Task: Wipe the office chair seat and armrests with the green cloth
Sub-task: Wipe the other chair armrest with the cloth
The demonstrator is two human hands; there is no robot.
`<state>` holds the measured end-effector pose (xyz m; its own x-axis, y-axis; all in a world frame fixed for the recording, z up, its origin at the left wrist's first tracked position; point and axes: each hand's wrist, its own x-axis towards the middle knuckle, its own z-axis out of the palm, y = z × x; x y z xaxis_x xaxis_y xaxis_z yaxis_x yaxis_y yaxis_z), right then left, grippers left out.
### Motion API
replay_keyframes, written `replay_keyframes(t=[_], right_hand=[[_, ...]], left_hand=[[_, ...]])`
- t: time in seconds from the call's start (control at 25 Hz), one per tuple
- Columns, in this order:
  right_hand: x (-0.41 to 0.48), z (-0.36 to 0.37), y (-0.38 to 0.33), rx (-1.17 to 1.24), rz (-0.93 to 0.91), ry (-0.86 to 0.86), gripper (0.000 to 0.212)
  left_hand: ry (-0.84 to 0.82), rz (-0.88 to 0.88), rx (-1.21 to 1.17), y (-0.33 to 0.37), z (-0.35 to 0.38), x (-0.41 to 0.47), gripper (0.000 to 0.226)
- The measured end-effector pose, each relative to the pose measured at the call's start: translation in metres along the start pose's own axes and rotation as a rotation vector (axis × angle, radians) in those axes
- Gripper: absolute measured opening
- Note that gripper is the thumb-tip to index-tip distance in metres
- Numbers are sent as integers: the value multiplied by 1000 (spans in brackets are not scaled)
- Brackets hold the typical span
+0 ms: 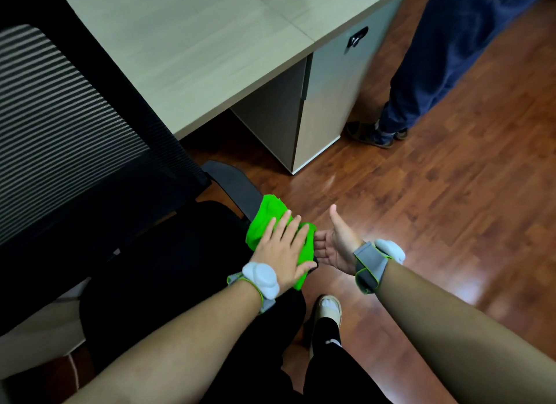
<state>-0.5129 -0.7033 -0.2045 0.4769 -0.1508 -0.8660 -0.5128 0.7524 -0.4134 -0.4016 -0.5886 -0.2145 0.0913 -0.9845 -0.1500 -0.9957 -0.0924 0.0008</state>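
Observation:
A black office chair has a mesh backrest (60, 132) at the left and a dark seat (168, 253) below it. Its right armrest (234, 184) runs toward me. The bright green cloth (264, 220) lies bunched over the armrest's near end. My left hand (282, 250) lies flat on the cloth with fingers spread, pressing it onto the armrest. My right hand (337, 244) is just right of the armrest's tip, palm turned toward it and thumb up. Its fingertips touch the tip beside the cloth. The armrest under the cloth is hidden.
A light wooden desk (186, 42) stands behind the chair, with a grey cabinet (331, 87) under its right end. Another person's legs in blue trousers (436, 57) stand on the wooden floor at the upper right. My own foot (328, 310) is beside the seat.

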Motion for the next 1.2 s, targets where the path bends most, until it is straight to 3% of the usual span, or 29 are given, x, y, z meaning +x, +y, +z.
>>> replay_keyframes(t=[0.12,0.32,0.4,0.52,0.8,1.2], right_hand=[[-1,-4,7,21,-21,-26,97],[-6,-6,9,38,-61,-38,95],[-6,-6,9,37,-69,-49,96],[-6,-7,10,21,-69,-64,99],[-7,-3,9,30,-52,-27,93],[-4,-2,-8,-15,38,-69,101]], left_hand=[[41,-9,26,19,-2,1,77],[124,61,-19,-1,-3,19,53],[32,-29,-128,-25,-4,30,48],[-82,-148,-180,-55,1,34,53],[53,-28,-36,-7,2,-2,82],[123,40,-13,2,2,8,75]])
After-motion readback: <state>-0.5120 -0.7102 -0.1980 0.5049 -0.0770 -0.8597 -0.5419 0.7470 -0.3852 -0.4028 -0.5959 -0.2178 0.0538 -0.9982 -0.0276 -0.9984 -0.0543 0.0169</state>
